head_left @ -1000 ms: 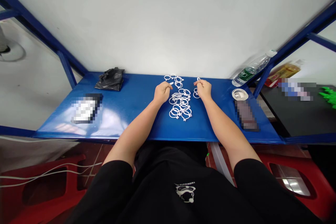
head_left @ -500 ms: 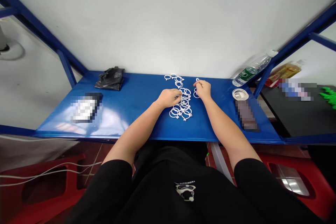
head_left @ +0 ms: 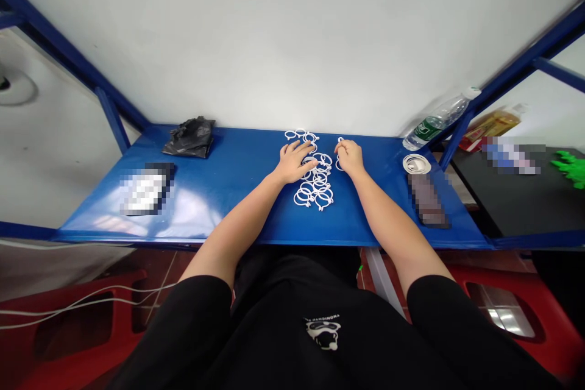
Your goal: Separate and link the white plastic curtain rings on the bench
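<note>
White curtain rings (head_left: 312, 198), each with a small clip, lie overlapping in a loose pile on the blue table (head_left: 237, 164). Over the upper left of the pile, my left hand (head_left: 294, 163) is spread with its fingers apart, covering some rings. My right hand (head_left: 350, 157), just right of the pile, is closed on white curtain rings (head_left: 338, 163); parts of them stick out at the left of the fingers, and how many it holds is hidden.
A crumpled black plastic bag (head_left: 191, 137) lies at the back left, with a blurred-out flat item (head_left: 146, 190) nearer me. To the right are a water bottle (head_left: 439, 122), a coiled white cable (head_left: 416, 164) and a dark blurred-out object (head_left: 427, 198). Blue frame bars flank the table.
My left hand has opened from a pinch at the pile and shifted slightly away from me, fingers now spread. My right hand keeps its closed hold in nearly the same place.
</note>
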A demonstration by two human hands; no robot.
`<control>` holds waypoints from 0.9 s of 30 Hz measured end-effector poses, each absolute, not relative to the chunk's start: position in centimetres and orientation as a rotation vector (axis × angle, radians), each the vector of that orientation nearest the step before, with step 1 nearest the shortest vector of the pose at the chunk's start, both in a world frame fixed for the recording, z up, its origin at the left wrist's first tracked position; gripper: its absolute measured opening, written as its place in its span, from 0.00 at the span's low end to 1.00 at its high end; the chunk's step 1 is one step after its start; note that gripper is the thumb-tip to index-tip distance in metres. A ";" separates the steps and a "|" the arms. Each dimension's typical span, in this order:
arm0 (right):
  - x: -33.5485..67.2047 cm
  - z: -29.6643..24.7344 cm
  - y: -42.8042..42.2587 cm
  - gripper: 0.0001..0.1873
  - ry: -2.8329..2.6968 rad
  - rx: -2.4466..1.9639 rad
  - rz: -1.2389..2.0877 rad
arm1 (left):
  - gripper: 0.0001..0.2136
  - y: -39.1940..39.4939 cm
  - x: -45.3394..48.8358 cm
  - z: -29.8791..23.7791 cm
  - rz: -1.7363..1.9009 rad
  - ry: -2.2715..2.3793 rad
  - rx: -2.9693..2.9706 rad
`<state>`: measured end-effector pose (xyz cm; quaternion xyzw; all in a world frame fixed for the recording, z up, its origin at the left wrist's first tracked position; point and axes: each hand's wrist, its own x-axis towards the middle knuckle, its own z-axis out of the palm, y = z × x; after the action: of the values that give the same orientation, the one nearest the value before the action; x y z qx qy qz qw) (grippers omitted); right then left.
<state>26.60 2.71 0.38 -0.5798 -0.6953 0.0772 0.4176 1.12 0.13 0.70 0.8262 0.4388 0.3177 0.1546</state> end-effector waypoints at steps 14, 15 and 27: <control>26.2 0.6 1.9 0.16 -1.791 -1.434 0.230 | 0.17 0.6 1.9 -0.4 1.031 1.430 2.248; 26.2 0.6 1.9 0.20 -1.794 -1.419 0.248 | 0.16 0.8 1.8 -0.5 1.054 1.470 2.222; 24.5 1.5 0.7 0.25 -2.097 -1.242 0.185 | 0.10 2.0 0.6 -1.3 0.983 1.744 2.126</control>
<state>24.48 0.74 1.50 -0.4776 -0.8062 0.0713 0.3418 0.64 2.04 -1.26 0.7236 0.5935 0.3346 0.1104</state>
